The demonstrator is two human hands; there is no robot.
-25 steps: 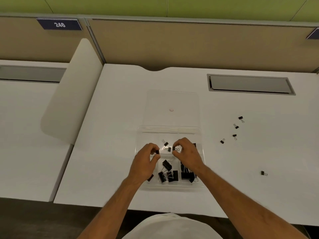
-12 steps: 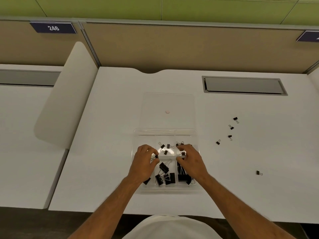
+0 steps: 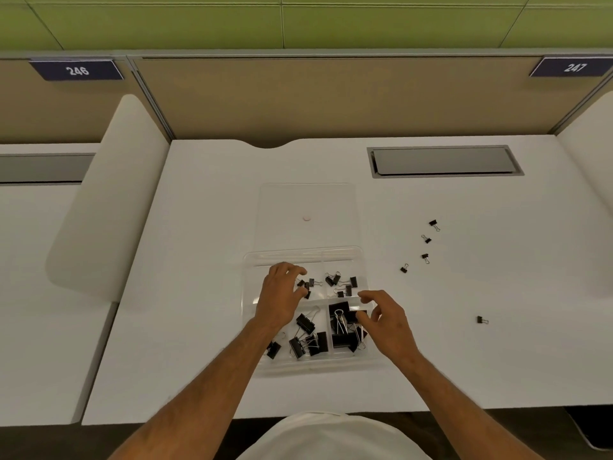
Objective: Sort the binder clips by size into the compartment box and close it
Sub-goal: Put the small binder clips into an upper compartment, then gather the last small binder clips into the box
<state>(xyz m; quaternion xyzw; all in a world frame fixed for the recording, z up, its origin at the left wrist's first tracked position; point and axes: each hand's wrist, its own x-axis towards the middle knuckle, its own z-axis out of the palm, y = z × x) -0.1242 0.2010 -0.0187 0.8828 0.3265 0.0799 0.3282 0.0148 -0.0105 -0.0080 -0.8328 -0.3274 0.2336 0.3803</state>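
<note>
Starting at the left, our left hand sits over the far-left compartment of the clear box, fingers curled down among the small clips lying there; its fingertips touch or nearly touch them, but we cannot tell whether it actually pinches one. Moving right across the divider, the far-right compartment holds more small clips, and the near compartments hold the medium clips on the left and the large clips on the right. Our right hand hovers at the box's right edge, above the large clips, with thumb and fingers spread and loosely bent, holding nothing that we can see. The box's lid lies flat and open on the desk beyond the box. Further right, well apart from the box, five small loose clips remain on the desk: a cluster of four, and one more lying alone nearer to us and farther right. The relation that matters for us is this: those clips lie off to the right of the box, so our right hand is plainly the nearer one, and we judge that it should reach out sideways for them while the left stays at the small-clip compartments.
</note>
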